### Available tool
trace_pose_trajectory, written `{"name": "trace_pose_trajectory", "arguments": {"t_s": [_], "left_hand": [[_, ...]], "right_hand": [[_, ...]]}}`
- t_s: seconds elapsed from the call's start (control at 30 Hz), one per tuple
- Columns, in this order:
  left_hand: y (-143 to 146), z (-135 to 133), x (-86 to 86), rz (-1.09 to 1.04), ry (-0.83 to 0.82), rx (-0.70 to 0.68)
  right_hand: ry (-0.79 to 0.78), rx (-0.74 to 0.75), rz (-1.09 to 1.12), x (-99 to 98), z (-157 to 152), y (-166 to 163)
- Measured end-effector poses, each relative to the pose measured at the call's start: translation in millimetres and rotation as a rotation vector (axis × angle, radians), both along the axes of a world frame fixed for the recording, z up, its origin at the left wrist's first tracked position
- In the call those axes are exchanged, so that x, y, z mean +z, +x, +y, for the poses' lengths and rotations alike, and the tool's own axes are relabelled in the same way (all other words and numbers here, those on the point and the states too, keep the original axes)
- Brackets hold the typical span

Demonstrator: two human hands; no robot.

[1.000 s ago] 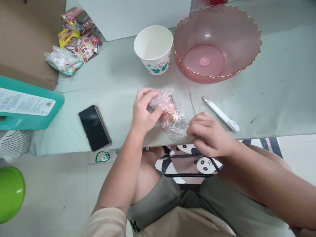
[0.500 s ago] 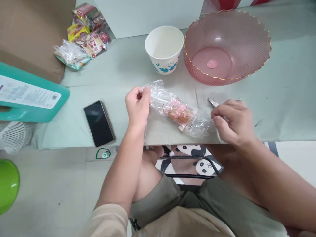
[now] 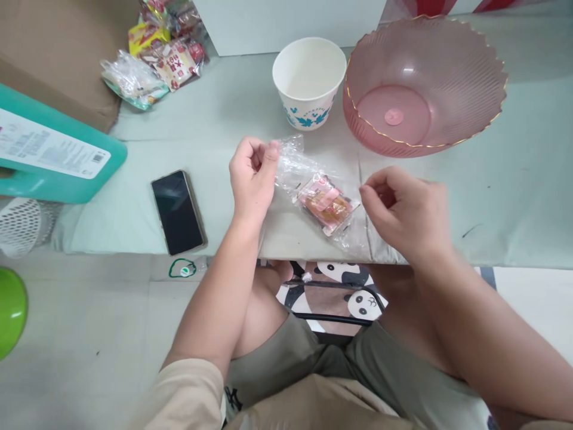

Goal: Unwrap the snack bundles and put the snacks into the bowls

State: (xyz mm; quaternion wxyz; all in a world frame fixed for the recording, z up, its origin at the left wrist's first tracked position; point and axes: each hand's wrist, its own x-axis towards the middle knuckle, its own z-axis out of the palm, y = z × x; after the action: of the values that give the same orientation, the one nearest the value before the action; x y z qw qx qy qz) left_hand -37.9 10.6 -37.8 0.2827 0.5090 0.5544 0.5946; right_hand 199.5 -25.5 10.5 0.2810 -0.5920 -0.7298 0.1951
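My left hand (image 3: 255, 173) pinches one end of a clear plastic bag (image 3: 298, 164) between thumb and fingers. Inside the bag lies a small pink packet (image 3: 327, 204) with a brown and gold middle, tilted on the cloth near the table's front edge. To the right of the packet, my right hand (image 3: 407, 212) is closed, thumb tip against the fingers. Whether a bit of the bag is in that pinch I cannot make out.
Behind the hands stand a white paper cup (image 3: 308, 83) and a pink ribbed bowl (image 3: 425, 83) with a gold rim. A phone (image 3: 178, 212) lies at left, near a green jug (image 3: 58, 143). Several snack packets (image 3: 156, 54) are piled at the back left.
My right hand has moved left and slightly up, nearer the packet. The silver object beside it no longer shows. My left hand keeps its pinch on the bag, and the view has shifted slightly.
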Motion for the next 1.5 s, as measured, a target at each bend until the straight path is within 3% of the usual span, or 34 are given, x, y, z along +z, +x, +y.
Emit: {"name": "trace_pose_trajectory", "arguments": {"t_s": [0.13,0.2,0.4,0.5,0.6,0.73,1.0,1.17,1.33,1.5], "left_hand": [[3.9,-13.0,4.2,0.134,-0.131,-0.015],[5.6,-19.7,6.2,0.237,-0.19,-0.039],[2.4,-24.6,10.1,0.251,-0.164,-0.071],[1.2,-23.9,11.7,0.234,-0.155,-0.08],[0.6,-24.8,13.1,0.26,-0.151,-0.147],[-2.6,-25.9,14.5,0.373,-0.1,-0.218],[-5.2,-25.9,15.0,0.368,-0.141,-0.189],[-7.6,-27.5,13.3,0.328,-0.125,-0.186],[-9.2,-28.3,13.6,0.301,-0.11,-0.207],[-10.1,-28.0,15.8,0.275,-0.092,-0.214]], "right_hand": [[-0.12,-0.075,0.103,1.0,1.9,6.3],[-0.093,-0.072,0.06,-1.5,2.2,9.8],[0.356,-0.077,-0.196,1.9,-6.1,7.7],[0.496,0.2,-0.121,7.3,-12.2,-5.8],[0.328,0.321,-0.161,4.5,-10.8,-20.4],[0.083,0.147,-0.298,-3.9,-2.3,-33.1],[-0.062,0.102,-0.405,-4.4,-8.2,-46.7],[-0.132,0.105,-0.238,-9.9,-6.6,-45.1],[-0.418,0.086,-0.004,-5.6,-0.9,-37.5],[-0.608,0.096,0.392,-6.2,-5.3,-29.4]]}}
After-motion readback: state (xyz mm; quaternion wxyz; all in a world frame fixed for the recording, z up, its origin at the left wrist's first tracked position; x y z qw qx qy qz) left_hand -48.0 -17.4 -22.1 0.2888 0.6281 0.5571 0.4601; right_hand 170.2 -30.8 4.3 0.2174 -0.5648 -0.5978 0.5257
